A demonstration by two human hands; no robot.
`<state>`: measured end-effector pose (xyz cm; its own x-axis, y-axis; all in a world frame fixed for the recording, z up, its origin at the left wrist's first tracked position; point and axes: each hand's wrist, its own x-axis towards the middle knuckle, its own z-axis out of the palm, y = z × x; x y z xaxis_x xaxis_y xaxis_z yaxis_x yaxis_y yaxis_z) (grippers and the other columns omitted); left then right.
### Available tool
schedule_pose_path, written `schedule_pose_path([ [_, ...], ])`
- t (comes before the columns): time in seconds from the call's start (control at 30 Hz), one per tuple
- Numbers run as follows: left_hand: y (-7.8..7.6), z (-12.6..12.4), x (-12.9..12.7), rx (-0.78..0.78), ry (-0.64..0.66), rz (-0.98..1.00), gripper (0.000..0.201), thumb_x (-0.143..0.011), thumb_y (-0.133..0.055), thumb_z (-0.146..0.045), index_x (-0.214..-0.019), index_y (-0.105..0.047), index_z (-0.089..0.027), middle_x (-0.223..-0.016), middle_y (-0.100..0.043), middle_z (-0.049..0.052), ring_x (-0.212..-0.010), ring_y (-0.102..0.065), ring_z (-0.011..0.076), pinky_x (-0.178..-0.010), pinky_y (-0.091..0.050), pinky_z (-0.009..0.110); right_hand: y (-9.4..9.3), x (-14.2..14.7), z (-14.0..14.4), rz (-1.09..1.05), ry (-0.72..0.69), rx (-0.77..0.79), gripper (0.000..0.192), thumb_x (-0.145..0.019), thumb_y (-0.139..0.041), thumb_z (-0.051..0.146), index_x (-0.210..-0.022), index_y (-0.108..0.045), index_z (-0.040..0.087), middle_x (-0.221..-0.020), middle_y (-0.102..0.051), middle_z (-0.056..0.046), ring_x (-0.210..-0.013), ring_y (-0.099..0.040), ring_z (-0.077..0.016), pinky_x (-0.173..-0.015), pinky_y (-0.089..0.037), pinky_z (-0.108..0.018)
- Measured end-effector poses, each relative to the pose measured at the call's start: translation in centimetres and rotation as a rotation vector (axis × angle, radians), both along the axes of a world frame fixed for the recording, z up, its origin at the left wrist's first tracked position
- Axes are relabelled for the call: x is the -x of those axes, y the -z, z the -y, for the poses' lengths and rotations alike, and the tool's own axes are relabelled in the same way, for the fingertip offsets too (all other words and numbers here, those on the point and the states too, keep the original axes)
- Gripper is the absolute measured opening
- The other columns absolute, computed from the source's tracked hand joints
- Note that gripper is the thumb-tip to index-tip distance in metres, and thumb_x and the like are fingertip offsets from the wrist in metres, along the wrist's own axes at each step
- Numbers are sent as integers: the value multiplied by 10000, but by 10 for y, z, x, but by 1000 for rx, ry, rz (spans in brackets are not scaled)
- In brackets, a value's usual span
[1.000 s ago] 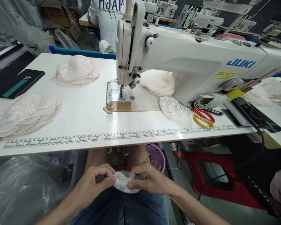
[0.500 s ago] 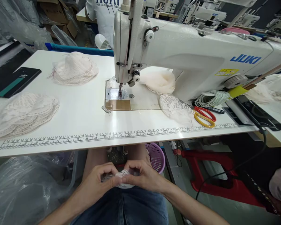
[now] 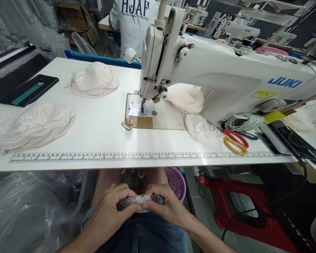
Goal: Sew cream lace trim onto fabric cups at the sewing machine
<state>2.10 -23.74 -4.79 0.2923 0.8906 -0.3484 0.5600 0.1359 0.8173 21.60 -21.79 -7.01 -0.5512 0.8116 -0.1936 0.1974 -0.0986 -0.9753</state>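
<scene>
Both hands work low over the lap, under the table edge (image 3: 147,165). The left hand (image 3: 109,211) and the right hand (image 3: 168,207) pinch 1 small lace piece (image 3: 138,201) between the fingertips. I judge it is not yet sewn: nothing lies under the needle of the sewing machine (image 3: 213,73), while 2 lace stacks (image 3: 31,126) wait on the table. The fingers hide most of the piece

Bright, even overhead light; soft glare streaks the white sewing table (image 3: 100,130) near its front edge. Wide-angle bending at the edges; under-table area dimmer.
</scene>
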Motion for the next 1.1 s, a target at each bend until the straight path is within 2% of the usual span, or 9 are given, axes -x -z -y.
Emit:
schedule_pose_path([
  [0.27, -6, -1, 3, -9, -55, 48, 265, -820, -533, -424, -746, -676, -215, -715, -584, 17, -746, -545, 192, -648, -391, 248, -9, 5, -4, 10, -9, -43, 289, -811, -610, 417, -730, -612, 140, -643, -543, 12, -603, -448, -96, -555, -343, -197],
  [0.4, -33, -17, 14, -47, -34, 47, 291, -821, -529, -428, -692, -655, -200, -657, -570, -6, -635, -531, 148, -591, -383, 221, -29, 9, -17, 13, -61, -108, 271, -841, -577, 388, -735, -589, 139, -607, -495, 31, -554, -411, -73, -513, -316, -181],
  [0.47, -55, -38, 23, -78, -15, 9, 275, -805, -547, -417, -665, -641, -199, -633, -576, -21, -604, -515, 136, -560, -369, 208, -45, 13, -30, 40, -100, -129, 275, -850, -560, 391, -728, -557, 144, -564, -447, 47, -509, -378, -60, -474, -293, -173],
  [0.57, -88, -86, 33, -168, 55, -66, 218, -762, -580, -368, -645, -628, -191, -613, -573, -35, -610, -502, 135, -549, -350, 200, -66, 23, -58, 39, -151, -82, 289, -881, -493, 409, -725, -475, 167, -504, -431, 64, -425, -411, -56, -411, -296, -157],
  [0.67, -104, -148, 36, -246, 239, -154, 179, -746, -555, -315, -676, -638, -173, -624, -567, -31, -602, -479, 129, -541, -331, 204, -75, 28, -96, 148, -142, -146, 271, -911, -420, 358, -705, -437, 182, -491, -492, 55, -367, -462, -72, -376, -314, -163],
  [0.8, -89, -217, 26, -252, 349, -198, 153, -672, -567, -277, -642, -656, -156, -575, -568, -21, -534, -476, 127, -473, -303, 209, -70, 16, -145, 493, 6, -601, 282, -899, -409, 238, -632, -472, 172, -529, -541, 7, -452, -481, -102, -494, -357, -217],
  [0.87, -74, -236, 19, -243, 370, -207, 154, -662, -555, -271, -638, -656, -159, -585, -583, -15, -531, -491, 131, -455, -298, 208, -68, 5, -159, 548, 56, -751, 233, -909, -385, 217, -734, -529, 163, -625, -576, -23, -523, -498, -123, -533, -358, -237],
  [1.03, -57, -256, 7, -223, 436, -249, 141, -654, -576, -281, -690, -669, -183, -616, -606, -13, -584, -543, 151, -457, -315, 206, -69, -6, -178, 475, -165, -1166, 265, -896, -344, 85, -1064, -533, 163, -1039, -616, -101, -858, -577, -168, -673, -433, -259],
  [1.1, -57, -262, 5, -222, 465, -275, 135, -659, -585, -282, -708, -672, -191, -640, -622, -14, -604, -562, 153, -468, -340, 203, -67, -4, -185, 496, -234, -1287, 265, -902, -357, 66, -1078, -530, 161, -1052, -622, -93, -924, -567, -173, -693, -436, -272],
])
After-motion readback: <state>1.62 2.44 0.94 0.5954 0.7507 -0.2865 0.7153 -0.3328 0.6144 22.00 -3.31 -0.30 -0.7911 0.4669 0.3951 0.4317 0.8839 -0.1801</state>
